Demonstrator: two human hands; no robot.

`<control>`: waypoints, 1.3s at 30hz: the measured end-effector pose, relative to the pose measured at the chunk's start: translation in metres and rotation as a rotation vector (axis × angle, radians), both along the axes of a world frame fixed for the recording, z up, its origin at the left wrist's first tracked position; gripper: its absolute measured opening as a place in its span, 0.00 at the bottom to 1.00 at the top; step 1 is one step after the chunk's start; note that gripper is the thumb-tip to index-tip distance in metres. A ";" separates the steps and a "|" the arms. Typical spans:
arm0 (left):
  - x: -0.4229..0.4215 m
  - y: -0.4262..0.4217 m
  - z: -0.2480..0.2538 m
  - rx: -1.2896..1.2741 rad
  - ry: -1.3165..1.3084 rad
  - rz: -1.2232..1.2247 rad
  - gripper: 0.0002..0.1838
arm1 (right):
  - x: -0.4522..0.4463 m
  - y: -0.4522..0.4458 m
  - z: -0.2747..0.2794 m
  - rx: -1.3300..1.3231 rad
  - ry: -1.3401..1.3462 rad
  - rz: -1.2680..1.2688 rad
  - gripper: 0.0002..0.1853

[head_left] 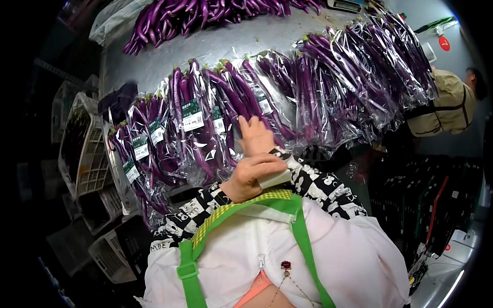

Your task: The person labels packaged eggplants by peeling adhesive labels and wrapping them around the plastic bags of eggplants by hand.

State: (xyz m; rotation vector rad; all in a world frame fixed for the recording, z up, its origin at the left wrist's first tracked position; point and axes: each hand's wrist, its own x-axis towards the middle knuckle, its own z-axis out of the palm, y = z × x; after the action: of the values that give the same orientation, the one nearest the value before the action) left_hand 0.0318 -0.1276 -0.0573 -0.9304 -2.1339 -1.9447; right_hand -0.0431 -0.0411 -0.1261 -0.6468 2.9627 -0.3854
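Observation:
My right hand [257, 137] reaches forward over the row, its fingers spread on a clear bag of long purple eggplants [233, 95]. My left hand [249, 177] is close to my chest, below the right wrist. Its fingers are closed over a pale flat stack [276, 179], partly hidden, whose kind I cannot make out. A green and white label [192, 115] sticks to a bag left of my right hand, and several bags farther left carry labels too. Just beyond my right fingertips is another white label [265, 106].
Loose eggplants [205, 15] are heaped at the back of the metal table [138, 66]. More bagged eggplants [349, 77] are piled on the right. A white crate [92, 149] stands at the left, dark crates [411, 200] at the right. Another person [447, 102] is at the far right.

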 end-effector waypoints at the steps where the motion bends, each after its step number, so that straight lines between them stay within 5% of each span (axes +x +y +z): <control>1: -0.001 -0.002 -0.003 0.046 -0.015 0.036 0.18 | 0.006 -0.005 -0.001 0.016 -0.031 0.007 0.40; 3: -0.004 -0.011 -0.005 0.013 -0.131 0.148 0.14 | -0.012 0.012 0.008 -0.018 -0.230 0.083 0.41; 5: -0.011 -0.009 -0.005 0.143 -0.345 0.358 0.08 | -0.039 0.034 0.031 -0.419 -0.616 -0.035 0.35; 7: -0.022 -0.015 -0.010 0.241 -0.483 0.356 0.04 | -0.060 0.062 0.040 -0.739 -0.711 -0.233 0.29; 11: -0.031 -0.017 -0.017 0.356 -0.601 0.348 0.04 | -0.105 0.168 -0.057 -0.750 -0.233 -0.369 0.23; 14: -0.033 -0.010 -0.017 0.405 -0.834 0.366 0.08 | -0.094 0.159 0.004 -0.861 -0.485 -0.576 0.18; 16: -0.034 -0.010 -0.020 0.389 -0.863 0.343 0.10 | -0.069 0.130 0.060 -0.916 -0.473 -0.273 0.17; 18: -0.035 -0.010 -0.023 0.352 -0.865 0.274 0.14 | -0.045 0.107 0.092 -1.244 -0.715 -0.003 0.18; 23: -0.038 -0.008 -0.027 0.304 -0.983 0.307 0.14 | -0.031 0.083 0.087 -1.155 -0.630 0.183 0.20; 25: -0.043 -0.003 -0.023 -0.309 -0.035 0.827 0.18 | -0.030 0.080 0.086 -1.104 -0.571 0.165 0.18; 27: -0.040 -0.001 -0.015 -0.182 -0.163 0.830 0.26 | -0.026 0.079 0.088 -1.122 -0.579 0.119 0.15; 31: -0.044 -0.005 -0.024 -0.047 0.040 0.561 0.16 | -0.030 0.082 0.086 -1.042 -0.568 0.176 0.14; 33: -0.038 0.002 -0.028 0.050 -0.290 0.528 0.10 | -0.032 0.082 0.087 -1.018 -0.518 0.195 0.12; 39: -0.033 0.003 -0.030 0.001 -0.406 0.517 0.07 | -0.036 0.084 0.082 -1.076 -0.548 0.246 0.09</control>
State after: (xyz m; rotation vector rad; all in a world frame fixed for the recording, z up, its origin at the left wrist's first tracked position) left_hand -0.0010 -0.1250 -0.0871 0.0484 -2.2608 -1.9625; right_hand -0.0790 0.0430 -0.0442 -0.7679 1.9419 -1.8004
